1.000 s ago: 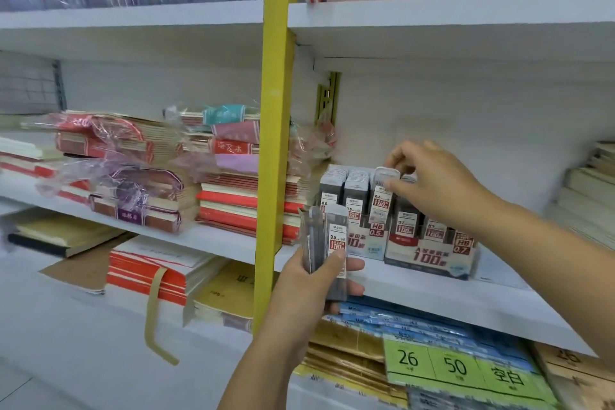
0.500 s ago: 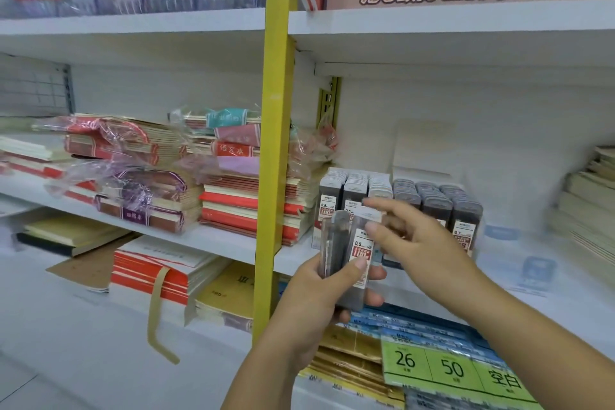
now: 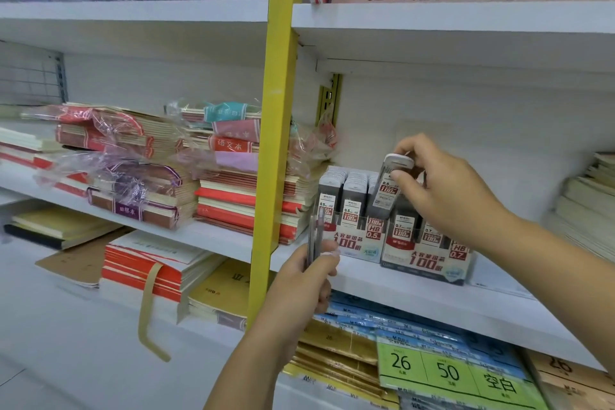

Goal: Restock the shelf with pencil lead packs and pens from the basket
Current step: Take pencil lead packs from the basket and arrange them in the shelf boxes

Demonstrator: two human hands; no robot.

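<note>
Over the middle board of a white shop shelf, the right hand pinches one lead pack near its white cap, thumb in front and fingers curled behind. The pack is grey with a red-and-white label reading 0.5. It hangs tilted, its lower end dipping towards the packs standing in the 0.5 display box. Whether it touches them cannot be told.

Lower and to the left, the left hand is closed around a few spare packs, held upright and seen edge-on, with the thumb pressed across them. This hand hovers just in front of the shelf edge, near the left corner of the 0.5 display box.

Both display boxes sit on the shelf side by side and touching. The 0.7 display box is on the right, and each holds rows of upright grey packs.

Left of the boxes rises a yellow post. Beyond it lie stacks of notebooks, some in loose plastic wrap. On the shelf below, a green sheet shows the numbers 26 and 50.
</note>
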